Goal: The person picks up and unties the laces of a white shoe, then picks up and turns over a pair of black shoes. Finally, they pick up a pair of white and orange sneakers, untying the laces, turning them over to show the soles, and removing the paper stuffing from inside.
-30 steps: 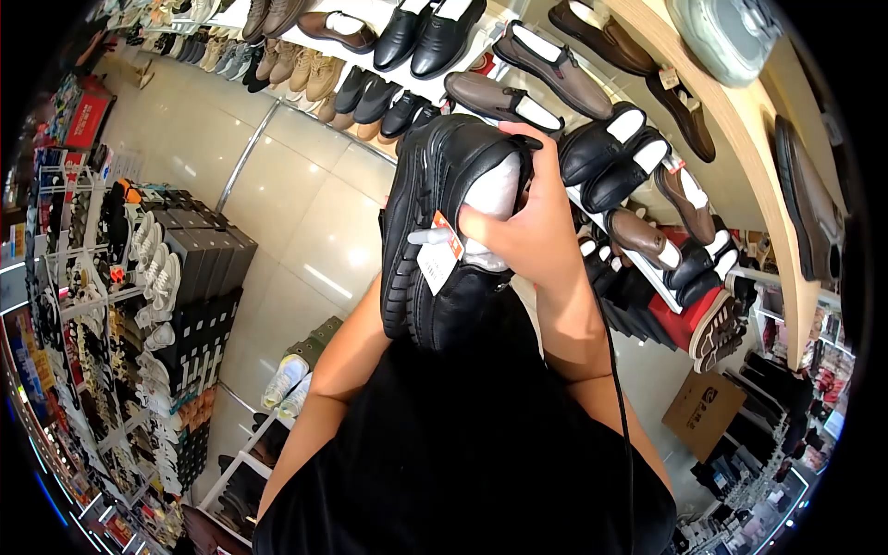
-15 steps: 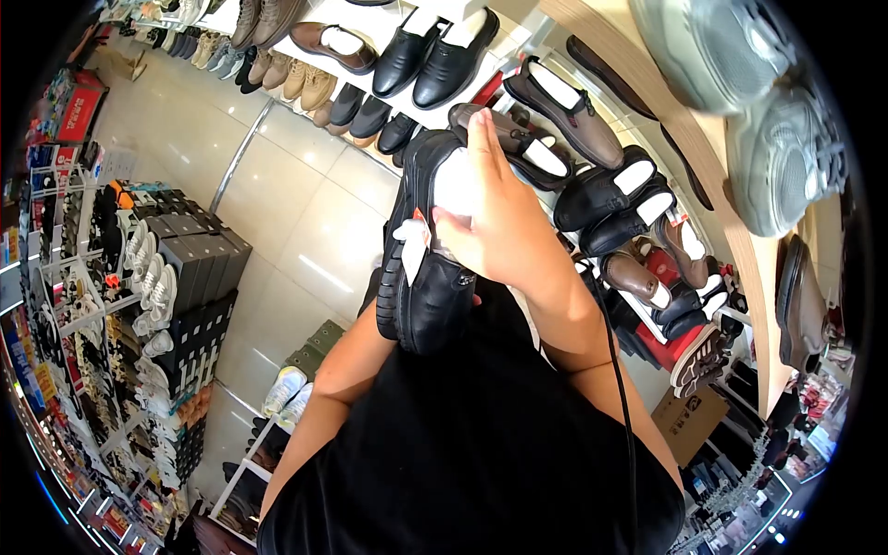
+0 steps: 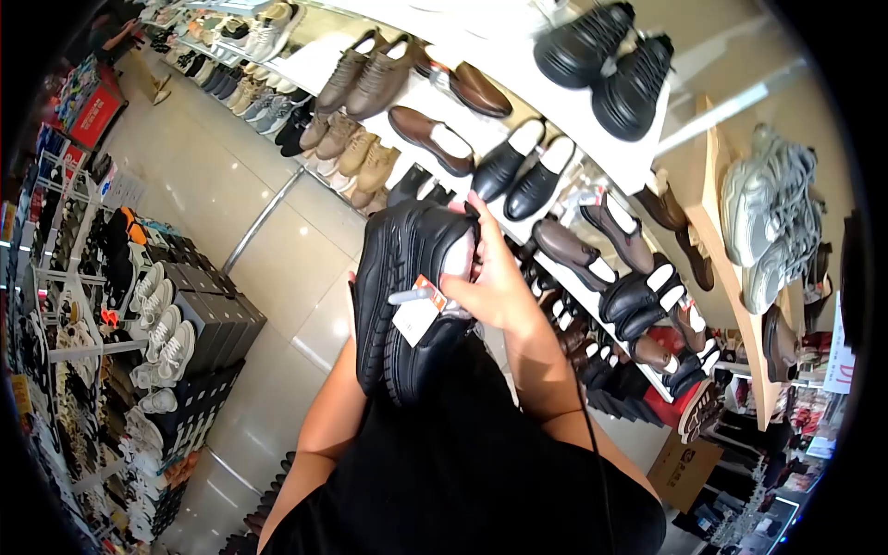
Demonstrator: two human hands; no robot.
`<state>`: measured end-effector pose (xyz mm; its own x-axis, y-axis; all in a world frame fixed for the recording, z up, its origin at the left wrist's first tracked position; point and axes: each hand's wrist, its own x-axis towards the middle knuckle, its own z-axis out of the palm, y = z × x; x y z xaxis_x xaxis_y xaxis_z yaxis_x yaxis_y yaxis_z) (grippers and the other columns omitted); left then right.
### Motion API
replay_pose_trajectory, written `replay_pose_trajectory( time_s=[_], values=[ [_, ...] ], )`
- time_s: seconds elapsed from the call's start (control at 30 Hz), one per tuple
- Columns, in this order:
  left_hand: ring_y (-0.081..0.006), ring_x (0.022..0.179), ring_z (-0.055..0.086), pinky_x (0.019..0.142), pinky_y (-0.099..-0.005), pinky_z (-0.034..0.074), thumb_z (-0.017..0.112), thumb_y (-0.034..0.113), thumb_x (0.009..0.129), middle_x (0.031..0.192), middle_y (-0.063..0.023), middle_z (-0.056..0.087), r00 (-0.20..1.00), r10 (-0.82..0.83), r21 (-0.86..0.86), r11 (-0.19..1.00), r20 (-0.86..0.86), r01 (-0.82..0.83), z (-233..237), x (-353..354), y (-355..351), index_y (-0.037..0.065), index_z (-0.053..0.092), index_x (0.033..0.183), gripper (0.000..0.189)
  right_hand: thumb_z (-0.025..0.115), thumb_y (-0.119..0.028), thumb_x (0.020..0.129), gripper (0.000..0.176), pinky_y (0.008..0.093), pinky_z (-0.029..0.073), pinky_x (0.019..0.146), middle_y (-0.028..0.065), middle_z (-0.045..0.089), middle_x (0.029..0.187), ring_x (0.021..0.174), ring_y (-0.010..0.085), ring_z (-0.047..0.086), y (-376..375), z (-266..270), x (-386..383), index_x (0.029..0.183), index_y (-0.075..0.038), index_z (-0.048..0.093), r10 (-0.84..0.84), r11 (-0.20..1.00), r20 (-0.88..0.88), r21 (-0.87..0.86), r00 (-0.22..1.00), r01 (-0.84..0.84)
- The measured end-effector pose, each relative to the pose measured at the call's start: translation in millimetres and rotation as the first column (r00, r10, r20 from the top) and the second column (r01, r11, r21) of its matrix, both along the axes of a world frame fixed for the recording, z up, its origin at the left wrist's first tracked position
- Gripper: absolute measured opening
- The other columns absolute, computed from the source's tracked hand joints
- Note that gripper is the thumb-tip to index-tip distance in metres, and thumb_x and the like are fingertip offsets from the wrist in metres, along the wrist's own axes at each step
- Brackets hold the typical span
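Observation:
A pair of black shoes (image 3: 393,296) is held together in front of my body, their thick ridged soles turned to the left. My right hand (image 3: 490,277) grips the near shoe at its opening, with the thumb beside the pale insole and the fingers bent over the rim. A white and orange price tag (image 3: 418,316) hangs over the shoe's side. Behind the shoes is my left hand (image 3: 352,294); only a fingertip shows at their left edge, and the rest is hidden.
White shelves (image 3: 416,129) of brown and black shoes run across the top and right. Grey sneakers (image 3: 768,222) stand by a wooden board (image 3: 710,203) at the right. Stacked dark boxes (image 3: 208,319) and a shoe rack are at the left. A person (image 3: 116,37) is far off at the upper left.
The shoes have turned to show more of their soles and sit slightly lower. My right hand's fingers, stretched upward before, are now bent round the shoe's opening. The view has shifted.

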<state>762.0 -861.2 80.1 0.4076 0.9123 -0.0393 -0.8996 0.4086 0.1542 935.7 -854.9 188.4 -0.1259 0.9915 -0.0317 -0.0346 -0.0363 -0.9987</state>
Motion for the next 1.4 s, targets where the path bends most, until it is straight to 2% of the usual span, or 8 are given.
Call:
replay_pose_trajectory(
  time_s=[0.17,0.23,0.3,0.6,0.73,0.93,1.07,1.4],
  values=[
    [-0.0373,0.149,0.038,0.126,-0.0494,0.027,0.039,0.069,0.096,0.165,-0.0172,0.034,0.967,0.171,0.021,0.985,-0.191,-0.170,5,-122,6,0.008,0.028,0.163,0.091,0.074,0.003,0.074,0.122,0.0371,0.046,0.108,0.0220,0.044,0.151,0.133,0.0294,0.054,28,-7,-99,0.163,-0.002,-0.008,0.084,0.985,0.112,0.141,0.990,-0.099],
    [-0.0372,0.150,0.037,0.126,-0.0496,0.027,0.035,0.066,0.097,0.165,-0.0173,0.034,0.984,0.173,0.122,0.977,0.042,-0.177,15,-157,8,0.008,0.028,0.163,0.088,0.079,-0.002,0.068,0.126,0.0402,0.044,0.110,0.0264,0.048,0.147,0.132,0.0349,0.055,39,-10,-131,0.163,0.000,-0.004,0.116,0.989,0.187,0.066,0.976,-0.130],
    [-0.0380,0.150,0.037,0.126,-0.0502,0.027,0.036,0.065,0.097,0.165,-0.0179,0.034,0.953,0.260,0.114,0.963,-0.156,-0.244,11,-193,6,0.008,0.027,0.163,0.088,0.081,-0.004,0.066,0.126,0.0418,0.043,0.111,0.0281,0.050,0.144,0.130,0.0379,0.055,53,-17,-160,0.163,0.000,0.001,0.104,0.974,0.293,0.162,0.950,-0.156],
    [-0.0358,0.148,0.040,0.124,-0.0503,0.030,0.038,0.069,0.095,0.164,-0.0150,0.037,0.832,0.492,-0.016,0.859,-0.256,-0.512,-32,-286,8,0.008,0.029,0.162,0.091,0.090,-0.018,0.069,0.122,0.0345,0.056,0.088,0.0186,0.064,0.131,0.098,0.0230,0.070,118,-39,-262,0.162,0.002,0.013,0.281,0.959,0.257,-0.029,0.925,-0.284],
    [-0.0347,0.148,0.040,0.124,-0.0494,0.029,0.038,0.070,0.095,0.164,-0.0137,0.038,0.811,0.506,-0.010,0.847,-0.294,-0.532,-28,-313,42,0.008,0.030,0.162,0.092,0.083,0.005,0.078,0.116,0.0309,0.054,0.090,0.0146,0.055,0.138,0.096,0.0137,0.062,164,-64,-293,0.164,-0.003,0.006,0.373,0.925,0.027,-0.093,0.927,-0.369],
    [-0.0357,0.149,0.038,0.125,-0.0499,0.028,0.040,0.071,0.093,0.164,-0.0136,0.036,0.806,0.476,0.029,0.866,-0.351,-0.499,-12,-354,150,0.009,0.029,0.162,0.094,0.089,-0.028,0.073,0.121,0.0404,0.058,0.088,0.0281,0.062,0.135,0.101,0.0388,0.073,250,-50,-328,0.161,0.001,0.012,0.257,0.958,0.292,0.050,0.921,-0.283],
    [-0.0358,0.148,0.039,0.124,-0.0502,0.029,0.040,0.072,0.093,0.164,-0.0141,0.038,0.839,0.396,-0.022,0.900,-0.373,-0.435,-8,-382,215,0.009,0.031,0.162,0.094,0.086,-0.024,0.075,0.115,0.0417,0.058,0.087,0.0312,0.063,0.130,0.103,0.0432,0.071,307,-43,-339,0.160,0.005,0.012,0.152,0.950,0.307,0.218,0.939,-0.225],
    [-0.0357,0.146,0.042,0.123,-0.0496,0.031,0.038,0.070,0.096,0.162,-0.0151,0.039,0.882,0.300,-0.054,0.938,-0.364,-0.342,-11,-391,322,0.007,0.031,0.161,0.091,0.082,-0.021,0.074,0.109,0.0426,0.056,0.080,0.0253,0.071,0.109,0.092,0.0419,0.072,404,-46,-342,0.161,-0.003,0.019,0.220,0.963,0.312,0.080,0.924,-0.257]
  ],
)
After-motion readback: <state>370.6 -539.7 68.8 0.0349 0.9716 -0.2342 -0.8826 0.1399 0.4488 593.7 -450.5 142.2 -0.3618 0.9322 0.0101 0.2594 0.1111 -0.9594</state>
